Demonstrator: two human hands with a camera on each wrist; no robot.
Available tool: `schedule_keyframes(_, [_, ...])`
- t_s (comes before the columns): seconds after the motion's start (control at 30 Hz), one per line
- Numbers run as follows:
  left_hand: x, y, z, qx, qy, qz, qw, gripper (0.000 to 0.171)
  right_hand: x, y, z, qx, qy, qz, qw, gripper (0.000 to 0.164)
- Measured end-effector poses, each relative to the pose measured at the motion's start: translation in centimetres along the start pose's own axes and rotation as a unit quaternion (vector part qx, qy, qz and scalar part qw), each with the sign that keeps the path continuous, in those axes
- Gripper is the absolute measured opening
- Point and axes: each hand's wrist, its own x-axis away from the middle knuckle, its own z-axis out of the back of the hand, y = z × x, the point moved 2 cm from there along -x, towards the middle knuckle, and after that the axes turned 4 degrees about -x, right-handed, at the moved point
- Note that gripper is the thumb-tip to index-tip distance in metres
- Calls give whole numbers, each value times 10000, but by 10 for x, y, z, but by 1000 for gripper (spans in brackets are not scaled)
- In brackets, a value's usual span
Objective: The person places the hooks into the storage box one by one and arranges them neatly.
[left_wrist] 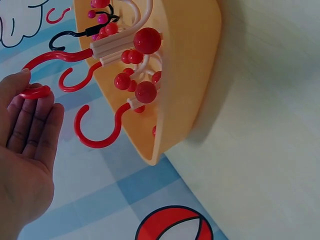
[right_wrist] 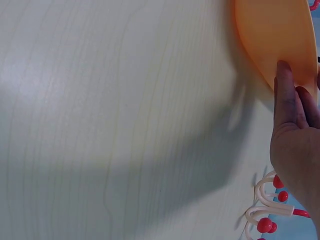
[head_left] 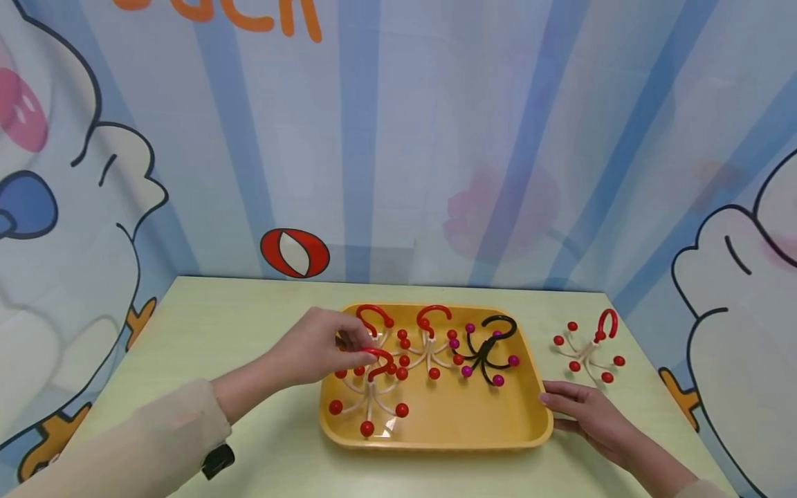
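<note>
My left hand (head_left: 324, 349) pinches the red hook of a white multi-prong hanger (head_left: 370, 395) with red ball tips, upright at the front left of a yellow tray (head_left: 461, 425). Whether its balls touch the tray floor, I cannot tell. Behind it in the tray are two similar red-hooked hangers, one at the back left (head_left: 373, 312) partly hidden by the hand, the other at the back middle (head_left: 429, 351). A black hanger (head_left: 483, 353) with magenta balls is at the tray's right. My right hand (head_left: 588, 418) grips the tray's right edge, its fingers (right_wrist: 286, 100) against the outer wall.
Another red-hooked white hanger (head_left: 587, 354) stands on the pale table (head_left: 261, 311), right of the tray and beyond my right hand. A cartoon-printed backdrop (head_left: 398, 138) rises behind the table's far edge.
</note>
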Motion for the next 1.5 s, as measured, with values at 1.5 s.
schedule_keyframes(1.5, [10,-24,-15,-179,199,147,9995,27,1,2,-1,5,7,73,10000,64])
